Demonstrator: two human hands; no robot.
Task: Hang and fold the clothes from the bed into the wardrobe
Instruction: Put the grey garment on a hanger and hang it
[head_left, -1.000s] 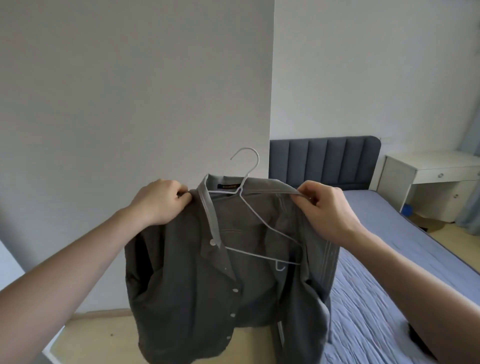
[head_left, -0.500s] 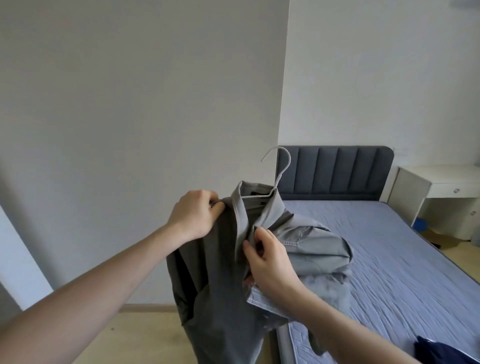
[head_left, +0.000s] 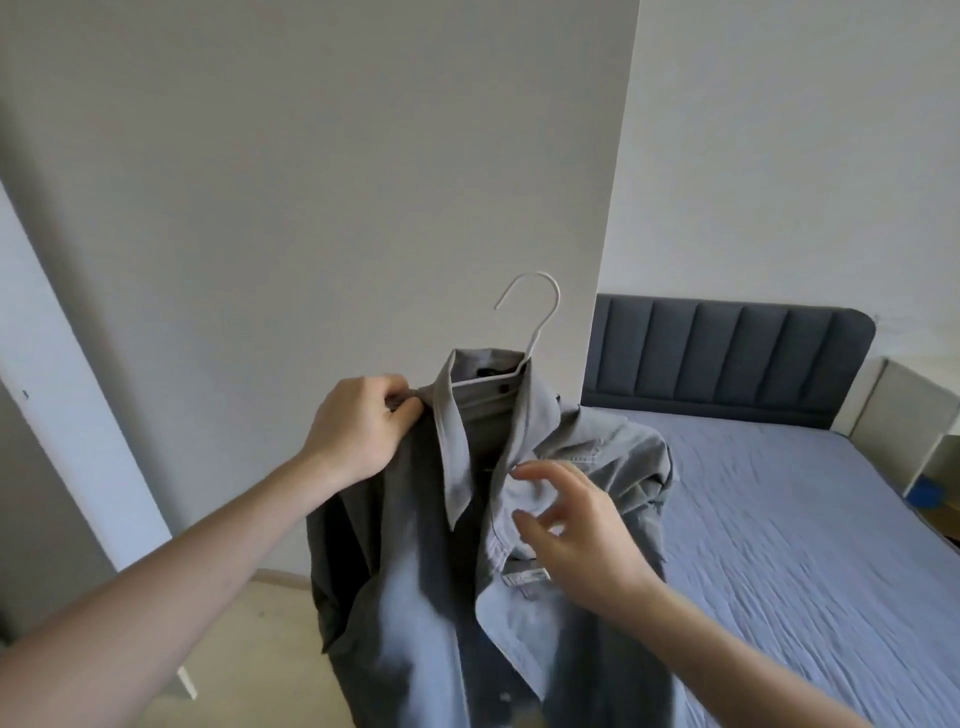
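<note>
- While the left hand (head_left: 363, 431) pinches the shirt (head_left: 467, 545) shoulder on the hanger (head_left: 530, 332), we're mid-hanging.
- Right hand (head_left: 576, 525), open just beside the placket, probably needs to straighten it next.

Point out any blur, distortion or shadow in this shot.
Head view: the right hand is motion-blurred, fingers smeared; the left hand gripping the grey shirt looks sharper; wide-angle bending curves the headboard; soft daylight, with dark shadow inside the shirt's folds.
</note>
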